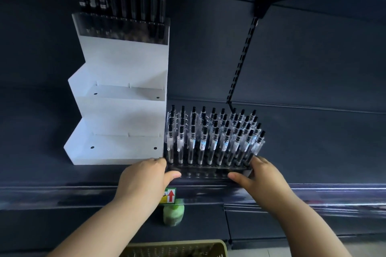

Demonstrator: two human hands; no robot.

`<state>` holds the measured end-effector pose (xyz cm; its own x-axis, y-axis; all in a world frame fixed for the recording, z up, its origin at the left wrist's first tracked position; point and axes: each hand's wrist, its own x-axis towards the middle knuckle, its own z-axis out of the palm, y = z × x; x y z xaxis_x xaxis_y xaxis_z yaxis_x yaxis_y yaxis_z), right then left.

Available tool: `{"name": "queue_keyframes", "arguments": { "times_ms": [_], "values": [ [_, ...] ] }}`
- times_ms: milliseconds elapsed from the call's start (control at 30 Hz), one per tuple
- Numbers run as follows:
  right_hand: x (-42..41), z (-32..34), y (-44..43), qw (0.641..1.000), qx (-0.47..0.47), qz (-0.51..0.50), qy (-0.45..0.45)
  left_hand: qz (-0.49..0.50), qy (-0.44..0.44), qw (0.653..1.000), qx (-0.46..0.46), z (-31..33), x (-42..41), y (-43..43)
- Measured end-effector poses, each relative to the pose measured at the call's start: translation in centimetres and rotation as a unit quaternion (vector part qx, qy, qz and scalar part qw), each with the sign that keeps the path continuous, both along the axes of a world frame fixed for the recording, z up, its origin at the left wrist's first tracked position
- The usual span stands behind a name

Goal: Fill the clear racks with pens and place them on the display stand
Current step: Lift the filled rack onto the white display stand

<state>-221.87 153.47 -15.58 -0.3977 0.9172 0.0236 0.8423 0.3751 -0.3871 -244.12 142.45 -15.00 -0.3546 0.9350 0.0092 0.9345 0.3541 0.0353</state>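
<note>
The only print I can half read is on a small tag [169, 195] on the shelf's front edge below my left hand [144, 175]: a red arrow pointing up on a white patch, with yellow-green round it. The dark marks to its left are cut off by my wrist. The pens [213, 137] carry white and pale blue stickers on their clear barrels, but the print is too small to make out. They stand upright, black tips up, in the clear rack [208, 170], which sits on the dark shelf [313, 152] just beside the right wall of the white display stand [117, 110]; I cannot tell whether they touch. My 2 hands grip the rack by its ends. My left thumb lies along the front at the left, my right hand [263, 175] has its thumb on the front at the right, and the fingers of both curl round the ends, where the rack hides them. The stand's 2 lower steps show white with small black dots. On its top step a second rack [123, 27] of dark pens is smeared with blur and cut off at the top. Under the shelf edge a green bottle [173, 214] is blurred, and only the rim of an olive basket [175, 248] shows at the bottom.
</note>
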Motion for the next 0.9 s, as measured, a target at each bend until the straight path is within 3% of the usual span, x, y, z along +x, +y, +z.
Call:
{"name": "queue_keyframes", "arguments": {
  "times_ms": [467,900],
  "values": [
    [1.4,5.2,-1.8,0.997,0.071,0.027,-0.012,-0.02,0.023,0.997,0.075,3.7,0.7,-1.9],
    [-5.0,9.2,-3.4,0.995,0.072,0.074,0.007,0.014,0.048,0.995,0.085,9.4,-5.0,-4.3]
  ]
}}
